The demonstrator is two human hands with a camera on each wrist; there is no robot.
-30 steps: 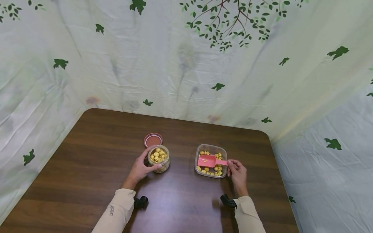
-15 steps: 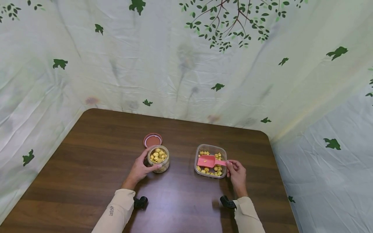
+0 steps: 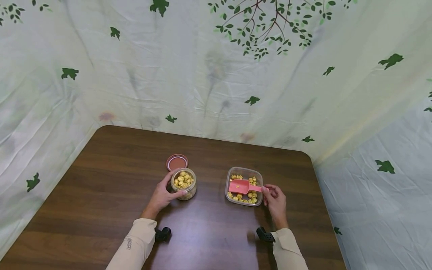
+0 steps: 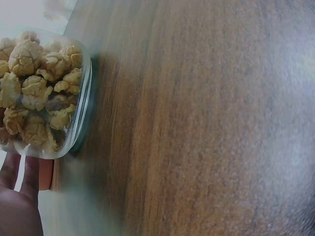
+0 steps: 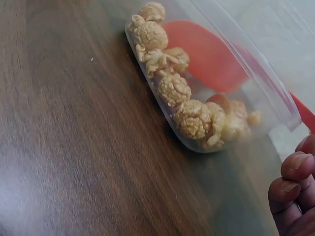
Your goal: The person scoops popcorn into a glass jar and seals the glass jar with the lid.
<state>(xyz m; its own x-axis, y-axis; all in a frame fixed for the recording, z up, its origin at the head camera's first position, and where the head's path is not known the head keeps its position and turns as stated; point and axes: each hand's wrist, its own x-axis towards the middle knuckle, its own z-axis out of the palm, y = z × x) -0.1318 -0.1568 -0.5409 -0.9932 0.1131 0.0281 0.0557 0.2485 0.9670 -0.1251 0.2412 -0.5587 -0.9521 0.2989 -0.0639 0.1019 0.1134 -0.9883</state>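
Observation:
My left hand (image 3: 162, 195) holds a clear jar (image 3: 189, 193) of popcorn, thumb on the near side and fingers on the far side. In the left wrist view the popcorn (image 4: 37, 91) shows through the jar's wall. My right hand (image 3: 276, 202) pinches the handle end of a pink scoop (image 3: 239, 186). The scoop's bowl lies inside a clear plastic container (image 3: 244, 170), with only a crumb visible in it. Popcorn pieces (image 5: 174, 88) lie around the scoop on the container's floor. Curled fingers (image 5: 298, 164) of the right hand show beside the container in the right wrist view.
A red jar lid (image 3: 177, 162) lies on the brown wooden table (image 3: 135, 150) just behind the jar. A white curtain (image 3: 189, 75) with printed leaves hangs beyond the table's far edge and along both sides. A tiny crumb (image 5: 92, 59) lies on the tabletop.
My right hand has shifted very slightly at the scoop's handle. The scoop stays in the container, and my left hand and the jar have not visibly moved.

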